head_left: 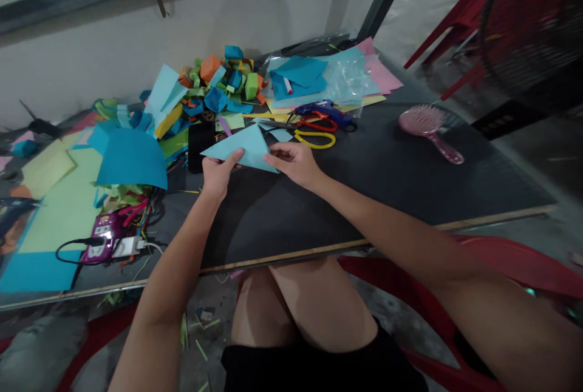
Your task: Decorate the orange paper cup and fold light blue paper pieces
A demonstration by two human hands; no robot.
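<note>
A light blue sheet of paper (248,148), folded into a triangle, is held above the dark table. My left hand (219,173) pinches its lower left edge, thumb on top. At the right corner, my right hand (294,163) grips the paper between thumb and fingers. Just behind the paper lie scissors with yellow and red handles (316,139), a purple marker (225,126) and a black phone (200,144), partly hidden by the paper.
Colourful folded paper pieces (214,85) are heaped by the wall. A pink hairbrush (423,122) lies at the right. Coloured sheets (59,210) and a purple power socket (104,237) are at the left. A fan (532,28) stands far right.
</note>
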